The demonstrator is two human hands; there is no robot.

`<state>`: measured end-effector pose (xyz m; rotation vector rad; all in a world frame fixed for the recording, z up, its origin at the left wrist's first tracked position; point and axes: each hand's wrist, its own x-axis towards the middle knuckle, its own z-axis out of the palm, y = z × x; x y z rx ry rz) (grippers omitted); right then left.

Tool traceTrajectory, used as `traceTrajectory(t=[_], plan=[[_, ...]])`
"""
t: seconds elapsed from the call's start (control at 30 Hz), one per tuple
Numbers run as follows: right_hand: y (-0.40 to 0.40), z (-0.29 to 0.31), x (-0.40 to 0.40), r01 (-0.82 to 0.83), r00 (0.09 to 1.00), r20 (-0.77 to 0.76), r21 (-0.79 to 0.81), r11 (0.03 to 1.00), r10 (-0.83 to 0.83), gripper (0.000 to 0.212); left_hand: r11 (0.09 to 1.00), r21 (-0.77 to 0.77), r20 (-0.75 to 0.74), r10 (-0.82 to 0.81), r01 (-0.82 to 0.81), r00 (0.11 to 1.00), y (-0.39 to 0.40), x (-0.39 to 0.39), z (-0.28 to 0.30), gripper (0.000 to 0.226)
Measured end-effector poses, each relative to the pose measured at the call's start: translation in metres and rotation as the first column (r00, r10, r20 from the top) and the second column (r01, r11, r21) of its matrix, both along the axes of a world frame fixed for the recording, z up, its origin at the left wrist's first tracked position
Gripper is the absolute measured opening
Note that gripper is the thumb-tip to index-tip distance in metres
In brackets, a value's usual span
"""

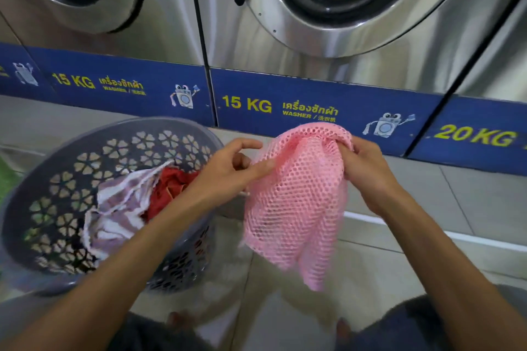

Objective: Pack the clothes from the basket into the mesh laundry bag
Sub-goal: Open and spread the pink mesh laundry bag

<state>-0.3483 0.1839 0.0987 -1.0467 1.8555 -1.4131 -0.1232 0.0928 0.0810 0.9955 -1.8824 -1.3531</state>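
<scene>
A pink mesh laundry bag (296, 202) hangs in the air between my hands, limp and flat. My left hand (231, 168) pinches its upper left edge with thumb and fingers. My right hand (362, 168) grips the bunched top at the right. To the left stands a grey plastic basket (57, 179) with flower-shaped holes, tilted toward me. Inside it lie a pale lilac and white striped garment (117, 208) and a red garment (168, 188). My left forearm crosses over the basket's right side.
A row of steel front-loading washers (342, 23) stands close ahead, with a blue 15 KG and 20 KG label strip (256, 102) along their base. Light floor tiles (427, 208) lie below. My knees in dark shorts show at the bottom edge.
</scene>
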Motion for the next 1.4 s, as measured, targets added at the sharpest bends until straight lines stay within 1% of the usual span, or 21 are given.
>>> traceTrajectory(t=[0.1,0.13,0.23,0.33,0.4,0.53,0.6,0.67,0.73,0.77,0.8,0.87,0.97,1.07,1.13,1.2,1.23,1.3,1.33,1.37,1.4], plan=[[0.0,-0.004,-0.018,0.053,0.997,0.046,0.064,0.997,-0.056,0.023,0.996,-0.071,0.188,-0.04,0.054,0.981,-0.003,0.007,-0.015,0.034],[-0.002,-0.007,-0.018,0.041,0.998,0.041,0.1,0.994,-0.045,0.025,0.994,-0.089,0.228,-0.036,0.057,0.973,-0.002,0.008,-0.019,0.041],[-0.008,-0.015,-0.006,-0.05,0.997,-0.049,0.194,0.98,0.061,0.027,0.988,-0.155,0.232,0.06,-0.024,0.971,0.003,0.011,-0.021,0.059],[-0.012,-0.017,0.006,-0.157,0.965,-0.157,0.291,0.944,0.21,0.028,0.986,-0.069,0.162,0.158,-0.149,0.974,0.006,0.012,-0.013,0.039],[-0.013,-0.018,0.011,-0.194,0.958,-0.142,0.312,0.93,0.248,0.028,0.984,-0.005,0.133,0.176,-0.177,0.975,0.009,0.012,-0.004,0.023],[-0.012,-0.015,0.013,-0.235,0.955,-0.119,0.25,0.939,0.271,0.026,0.988,-0.061,0.161,0.151,-0.142,0.975,0.016,0.009,0.006,0.009],[-0.008,-0.012,0.012,-0.229,0.953,-0.149,0.211,0.95,0.263,0.025,0.994,-0.053,0.23,0.102,-0.092,0.968,0.019,0.009,0.003,0.022],[-0.004,-0.009,0.008,-0.188,0.962,-0.17,0.165,0.968,0.216,0.027,1.0,0.016,0.34,0.001,-0.007,0.94,0.019,0.009,0.0,0.054],[-0.001,-0.005,0.004,-0.141,0.978,-0.14,0.115,0.983,0.157,0.027,0.988,0.093,0.515,-0.15,0.119,0.844,0.022,0.007,0.0,0.081],[0.001,-0.002,0.001,-0.124,0.984,-0.12,0.092,0.988,0.134,0.024,0.975,0.131,0.584,-0.221,0.178,0.781,0.023,0.005,0.001,0.085],[0.004,0.002,-0.001,-0.113,0.987,-0.109,0.071,0.991,0.12,0.02,0.962,0.16,0.619,-0.271,0.22,0.737,0.024,0.004,0.001,0.078],[0.009,0.005,-0.005,-0.102,0.989,-0.105,0.024,0.995,0.104,0.015,0.954,0.18,0.595,-0.298,0.238,0.746,0.024,0.002,0.001,0.054],[0.013,0.006,-0.01,-0.083,0.993,-0.089,-0.022,0.996,0.081,0.014,0.979,0.096,0.52,-0.204,0.18,0.83,0.015,0.007,-0.002,0.03],[0.012,0.004,-0.023,-0.063,0.997,-0.051,0.031,0.998,0.064,0.012,0.994,-0.081,0.531,-0.024,0.079,0.847,0.008,0.01,0.002,0.041],[0.01,0.001,-0.031,-0.054,0.995,-0.085,0.082,0.995,0.06,0.011,0.988,-0.143,0.515,0.024,0.058,0.857,0.005,0.011,0.005,0.047],[0.007,-0.004,-0.037,-0.042,0.977,-0.204,0.132,0.99,0.068,0.011,0.991,-0.125,0.498,0.03,0.037,0.866,0.004,0.013,0.006,0.046],[0.006,-0.007,-0.036,-0.026,0.936,-0.341,0.179,0.983,0.087,0.014,0.995,-0.099,0.483,0.049,-0.002,0.874,0.004,0.013,0.006,0.043],[0.003,-0.014,-0.028,0.05,0.741,-0.656,0.267,0.962,0.143,0.026,0.993,-0.057,0.424,0.118,-0.104,0.898,0.005,0.01,0.003,0.038],[0.003,-0.016,-0.021,0.052,0.676,-0.719,0.264,0.963,0.16,0.031,0.99,-0.027,0.383,0.141,-0.141,0.913,0.005,0.008,0.002,0.037],[0.003,-0.015,-0.012,-0.009,0.692,-0.696,0.257,0.966,0.191,0.033,0.986,0.019,0.338,0.149,-0.165,0.929,0.005,0.006,0.001,0.034],[0.003,-0.013,-0.001,-0.129,0.766,-0.59,0.248,0.96,0.255,0.032,0.981,0.083,0.287,0.147,-0.177,0.947,0.005,0.004,0.001,0.031]])
